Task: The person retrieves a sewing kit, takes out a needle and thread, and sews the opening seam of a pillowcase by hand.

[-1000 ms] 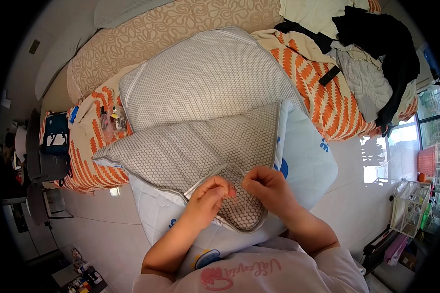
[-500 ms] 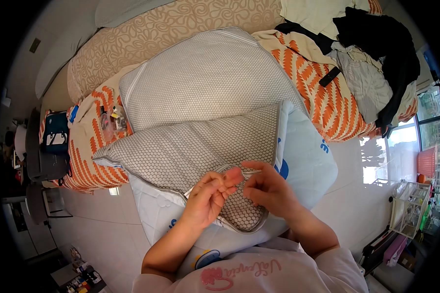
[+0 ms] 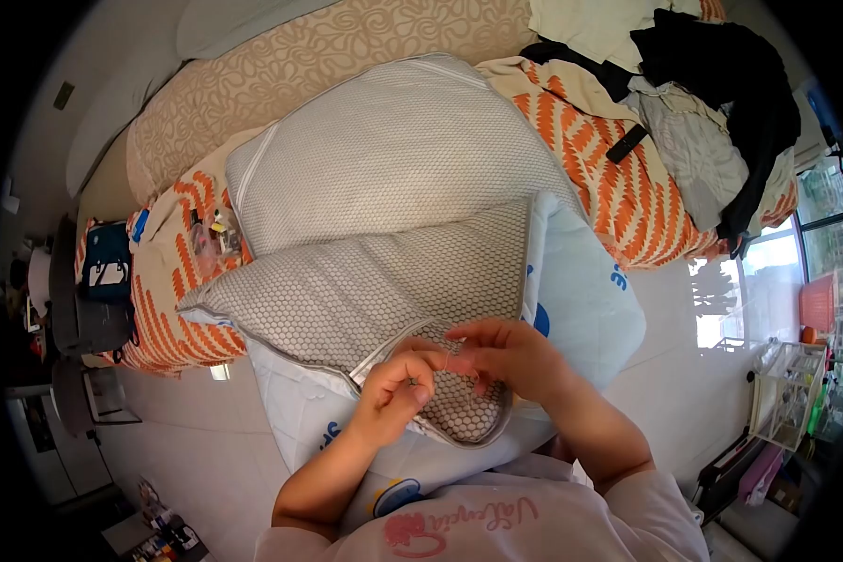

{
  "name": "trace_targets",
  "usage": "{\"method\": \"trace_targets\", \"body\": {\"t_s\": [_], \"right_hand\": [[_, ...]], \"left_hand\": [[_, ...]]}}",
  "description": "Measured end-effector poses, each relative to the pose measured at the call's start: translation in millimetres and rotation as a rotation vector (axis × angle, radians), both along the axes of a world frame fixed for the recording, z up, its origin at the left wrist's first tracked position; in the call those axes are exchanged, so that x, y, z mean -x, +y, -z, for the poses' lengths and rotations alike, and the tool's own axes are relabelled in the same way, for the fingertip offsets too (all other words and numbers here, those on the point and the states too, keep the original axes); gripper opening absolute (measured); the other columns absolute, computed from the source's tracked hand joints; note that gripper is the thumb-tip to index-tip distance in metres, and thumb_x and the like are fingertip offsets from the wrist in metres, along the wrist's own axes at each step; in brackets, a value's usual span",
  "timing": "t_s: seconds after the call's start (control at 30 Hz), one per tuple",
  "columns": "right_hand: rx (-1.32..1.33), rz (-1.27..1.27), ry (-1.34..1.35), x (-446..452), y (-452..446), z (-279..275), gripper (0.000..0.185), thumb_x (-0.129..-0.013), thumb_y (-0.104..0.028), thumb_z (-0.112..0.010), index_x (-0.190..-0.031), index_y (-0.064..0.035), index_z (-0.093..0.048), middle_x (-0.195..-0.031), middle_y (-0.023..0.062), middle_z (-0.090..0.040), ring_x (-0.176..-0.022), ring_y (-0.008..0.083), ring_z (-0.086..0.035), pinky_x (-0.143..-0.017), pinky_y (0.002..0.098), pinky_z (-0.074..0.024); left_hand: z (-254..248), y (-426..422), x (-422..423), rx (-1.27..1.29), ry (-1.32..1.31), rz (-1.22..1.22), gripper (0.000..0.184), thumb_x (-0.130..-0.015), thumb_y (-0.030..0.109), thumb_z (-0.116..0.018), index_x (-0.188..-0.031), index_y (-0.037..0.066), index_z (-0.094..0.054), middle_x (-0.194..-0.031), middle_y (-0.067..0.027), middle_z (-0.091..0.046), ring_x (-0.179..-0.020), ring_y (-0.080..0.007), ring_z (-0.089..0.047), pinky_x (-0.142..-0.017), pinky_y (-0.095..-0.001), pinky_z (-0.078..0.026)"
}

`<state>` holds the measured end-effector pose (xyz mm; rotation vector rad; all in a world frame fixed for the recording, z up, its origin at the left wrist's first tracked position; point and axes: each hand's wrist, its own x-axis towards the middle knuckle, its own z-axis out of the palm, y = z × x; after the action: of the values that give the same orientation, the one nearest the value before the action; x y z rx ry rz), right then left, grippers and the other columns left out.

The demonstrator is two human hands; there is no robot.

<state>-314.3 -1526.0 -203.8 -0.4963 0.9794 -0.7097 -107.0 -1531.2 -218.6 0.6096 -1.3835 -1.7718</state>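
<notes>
A grey honeycomb-patterned mat (image 3: 384, 159) with dark piping lies over the sofa, and its near part is folded over toward me. On the underside of the fold shows light blue quilted fabric (image 3: 590, 281) with blue print. Over the folded corner, my left hand (image 3: 393, 393) is closed, thumb and fingers pinched together. My right hand (image 3: 515, 361) meets it from the right, its fingers also pinched, fingertips almost touching the left ones. A faint thin strand seems to run between the fingertips, too fine to name.
An orange-and-cream patterned cover (image 3: 571, 131) drapes the sofa. A black remote (image 3: 627, 143) and piled clothes (image 3: 721, 75) lie to the right. On the left are a clear bag of small items (image 3: 217, 234) and a dark teal bag (image 3: 108, 262). A white rack (image 3: 787, 393) stands at right.
My right hand has moved a little left and down, bringing its fingertips to the left hand's. The left fingers have curled differently. The mat stays put.
</notes>
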Motion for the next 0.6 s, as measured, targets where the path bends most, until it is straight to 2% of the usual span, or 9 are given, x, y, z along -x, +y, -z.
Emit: {"method": "trace_targets", "body": {"t_s": [0.13,0.23,0.33,0.43,0.53,0.6], "right_hand": [[-0.055,0.212,-0.204,2.7,-0.3,4.1,0.035,-0.086,-0.004,-0.060,-0.121,0.0021,-0.053,-0.082,0.0041,-0.061,-0.074,0.0132,-0.059,-0.069,0.0265,-0.0514],[-0.082,0.232,-0.328,6.3,0.2,13.7,0.026,-0.088,-0.007,-0.058,-0.113,0.0006,-0.057,-0.088,0.0093,-0.064,-0.074,0.0155,-0.062,-0.067,0.0261,-0.0515],[-0.122,0.266,-0.407,6.3,-2.8,9.3,0.016,-0.089,-0.010,-0.058,-0.103,-0.0021,-0.058,-0.082,0.0062,-0.062,-0.068,0.0140,-0.059,-0.063,0.0267,-0.0493],[-0.112,0.270,-0.388,7.5,-11.6,9.9,0.010,-0.092,-0.013,-0.053,-0.092,-0.0039,-0.056,-0.080,0.0074,-0.063,-0.062,0.0130,-0.057,-0.055,0.0268,-0.0466],[-0.021,0.303,-0.102,12.5,-41.3,1.5,0.012,-0.092,-0.014,-0.051,-0.088,-0.0042,-0.055,-0.078,0.0086,-0.063,-0.058,0.0131,-0.055,-0.050,0.0273,-0.0444],[0.089,0.243,-0.027,30.5,-68.3,12.5,0.013,-0.092,-0.015,-0.052,-0.086,-0.0040,-0.055,-0.079,0.0092,-0.063,-0.057,0.0138,-0.055,-0.048,0.0274,-0.0432]], "left_hand": [[-1.0,1.6,0.6,0.004,0.006,0.061,0.006,-0.081,0.004,-0.047,-0.075,0.006,-0.047,-0.104,-0.0193,-0.065,-0.110,-0.0258,-0.050,-0.096,-0.0416,-0.039],[-0.6,0.2,2.1,0.065,-0.002,0.099,0.007,-0.080,0.003,-0.046,-0.074,0.006,-0.047,-0.103,-0.0196,-0.065,-0.110,-0.0274,-0.052,-0.095,-0.0415,-0.039],[0.8,0.0,2.9,0.007,0.014,0.106,0.007,-0.082,0.004,-0.045,-0.075,0.006,-0.046,-0.105,-0.0199,-0.064,-0.108,-0.0285,-0.055,-0.095,-0.0409,-0.040],[5.8,3.0,1.5,-0.145,0.064,0.060,0.006,-0.084,0.004,-0.043,-0.078,0.005,-0.046,-0.107,-0.0204,-0.063,-0.105,-0.0280,-0.057,-0.095,-0.0402,-0.041],[7.4,5.0,-1.0,-0.213,0.042,-0.001,0.008,-0.088,0.004,-0.041,-0.081,0.005,-0.046,-0.108,-0.0209,-0.062,-0.105,-0.0262,-0.058,-0.094,-0.0387,-0.041],[5.1,7.6,-1.3,-0.233,-0.029,-0.027,0.008,-0.091,0.005,-0.040,-0.085,0.004,-0.046,-0.108,-0.0210,-0.061,-0.105,-0.0255,-0.058,-0.093,-0.0380,-0.043]]}}
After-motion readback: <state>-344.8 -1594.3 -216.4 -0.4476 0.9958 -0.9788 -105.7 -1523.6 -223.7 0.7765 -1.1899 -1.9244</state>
